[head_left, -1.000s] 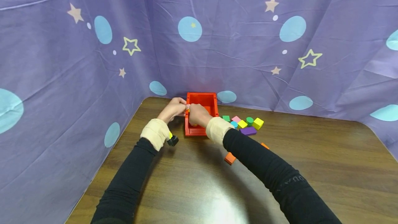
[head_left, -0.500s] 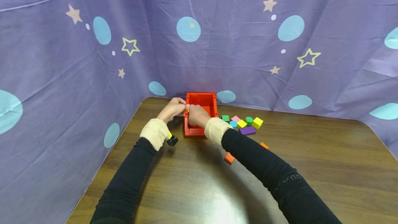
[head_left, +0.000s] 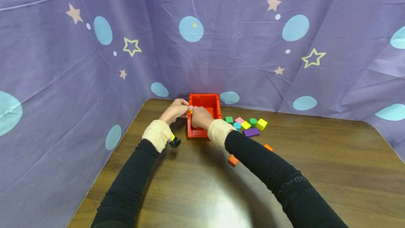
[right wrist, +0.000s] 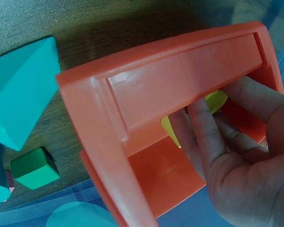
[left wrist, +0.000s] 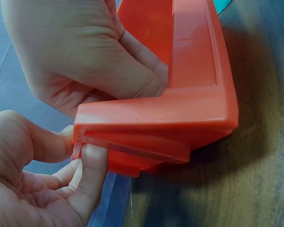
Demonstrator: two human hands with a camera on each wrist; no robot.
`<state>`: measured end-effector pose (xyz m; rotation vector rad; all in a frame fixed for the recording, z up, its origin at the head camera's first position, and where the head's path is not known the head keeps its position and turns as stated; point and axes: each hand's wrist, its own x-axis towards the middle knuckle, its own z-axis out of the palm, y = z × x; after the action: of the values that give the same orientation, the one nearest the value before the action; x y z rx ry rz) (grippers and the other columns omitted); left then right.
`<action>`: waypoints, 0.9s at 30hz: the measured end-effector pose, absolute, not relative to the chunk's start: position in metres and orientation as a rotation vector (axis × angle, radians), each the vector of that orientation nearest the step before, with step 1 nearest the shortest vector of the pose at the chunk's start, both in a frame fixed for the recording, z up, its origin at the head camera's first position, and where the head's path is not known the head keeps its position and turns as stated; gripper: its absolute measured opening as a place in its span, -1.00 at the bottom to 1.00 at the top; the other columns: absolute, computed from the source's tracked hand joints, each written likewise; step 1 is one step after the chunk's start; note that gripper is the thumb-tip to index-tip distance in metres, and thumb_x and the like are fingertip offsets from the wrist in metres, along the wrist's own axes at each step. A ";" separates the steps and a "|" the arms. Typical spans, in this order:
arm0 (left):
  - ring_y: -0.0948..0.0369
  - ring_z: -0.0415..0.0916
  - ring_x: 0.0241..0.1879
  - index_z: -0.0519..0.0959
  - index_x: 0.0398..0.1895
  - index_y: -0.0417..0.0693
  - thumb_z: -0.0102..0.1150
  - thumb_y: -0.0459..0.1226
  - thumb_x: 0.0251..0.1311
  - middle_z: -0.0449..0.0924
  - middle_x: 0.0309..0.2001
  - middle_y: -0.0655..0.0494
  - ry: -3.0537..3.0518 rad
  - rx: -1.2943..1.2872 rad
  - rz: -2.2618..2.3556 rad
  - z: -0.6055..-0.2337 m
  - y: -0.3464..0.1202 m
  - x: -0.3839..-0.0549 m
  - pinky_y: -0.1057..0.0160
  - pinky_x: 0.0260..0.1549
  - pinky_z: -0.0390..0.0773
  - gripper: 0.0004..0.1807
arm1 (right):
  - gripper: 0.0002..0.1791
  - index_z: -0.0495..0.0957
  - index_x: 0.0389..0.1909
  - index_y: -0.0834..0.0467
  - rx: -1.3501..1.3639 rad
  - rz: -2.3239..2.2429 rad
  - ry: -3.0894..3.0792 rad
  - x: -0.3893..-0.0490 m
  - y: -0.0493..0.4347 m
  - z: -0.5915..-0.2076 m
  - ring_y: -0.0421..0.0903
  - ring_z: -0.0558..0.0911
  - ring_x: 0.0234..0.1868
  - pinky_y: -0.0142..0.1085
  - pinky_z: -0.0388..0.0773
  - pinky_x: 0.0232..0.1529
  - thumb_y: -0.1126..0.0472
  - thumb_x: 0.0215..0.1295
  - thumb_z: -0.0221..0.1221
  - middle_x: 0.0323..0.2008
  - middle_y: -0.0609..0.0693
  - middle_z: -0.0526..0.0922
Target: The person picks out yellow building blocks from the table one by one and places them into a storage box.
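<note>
A red plastic box (head_left: 219, 105) stands near the far left of the wooden table, beside the curtain. My left hand (head_left: 175, 110) pinches the box's left rim, with the thumb above and fingers curled under the edge in the left wrist view. My right hand (head_left: 201, 118) reaches down into the box along that same side. In the right wrist view its fingers (right wrist: 206, 132) curl round a yellow block (right wrist: 217, 100), which they and the box wall partly cover; its full shape is hidden. A small yellow patch also shows between the two hands in the head view.
Right of the box lie a green block (head_left: 229, 120), a blue cylinder (head_left: 237, 126), a green cylinder (head_left: 253, 122), a yellow cube (head_left: 261, 124) and a purple block (head_left: 251, 132). Orange blocks (head_left: 233, 160) lie nearer, by the right sleeve. A purple curtain (head_left: 202, 59) borders the table.
My right hand has shifted slightly inside the box, and the yellow patch seen beneath it one second ago is now covered. My left hand keeps its hold on the rim.
</note>
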<state>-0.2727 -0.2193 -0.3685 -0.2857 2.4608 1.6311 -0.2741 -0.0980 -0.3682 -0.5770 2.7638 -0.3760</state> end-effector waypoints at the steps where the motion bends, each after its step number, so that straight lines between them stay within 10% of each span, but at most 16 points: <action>1: 0.24 0.48 -0.41 0.43 -0.02 -0.33 0.10 -0.35 0.46 0.42 -0.22 -0.02 2.459 -0.286 1.634 -0.368 -0.219 -0.273 0.35 -0.32 0.68 -0.81 | -0.83 0.60 -0.18 0.21 -0.576 -0.373 2.762 -0.274 -0.098 -0.368 -0.06 0.39 -0.43 -0.34 0.36 -0.54 0.43 0.21 0.25 -0.39 0.04 0.48; 11: 0.24 0.46 -0.40 0.43 -0.04 -0.33 0.09 -0.36 0.45 0.40 -0.23 0.00 2.456 -0.269 1.639 -0.368 -0.220 -0.273 0.18 -0.11 0.71 -0.82 | -0.83 0.58 -0.17 0.20 -0.559 -0.379 2.750 -0.274 -0.100 -0.369 -0.06 0.43 -0.42 -0.35 0.39 -0.52 0.43 0.23 0.22 -0.38 0.04 0.50; 27: 0.25 0.46 -0.42 0.43 -0.06 -0.30 0.10 -0.35 0.45 0.40 -0.26 0.01 2.454 -0.280 1.638 -0.370 -0.221 -0.274 0.34 -0.32 0.69 -0.84 | -0.80 0.60 -0.12 0.18 -0.573 -0.355 2.754 -0.273 -0.101 -0.370 -0.05 0.46 -0.38 -0.34 0.41 -0.51 0.42 0.26 0.19 -0.33 0.05 0.55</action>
<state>-0.2744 -0.2211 -0.3699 -0.2801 2.4535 1.6381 -0.2728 -0.1009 -0.3696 -0.5728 2.7537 -0.3550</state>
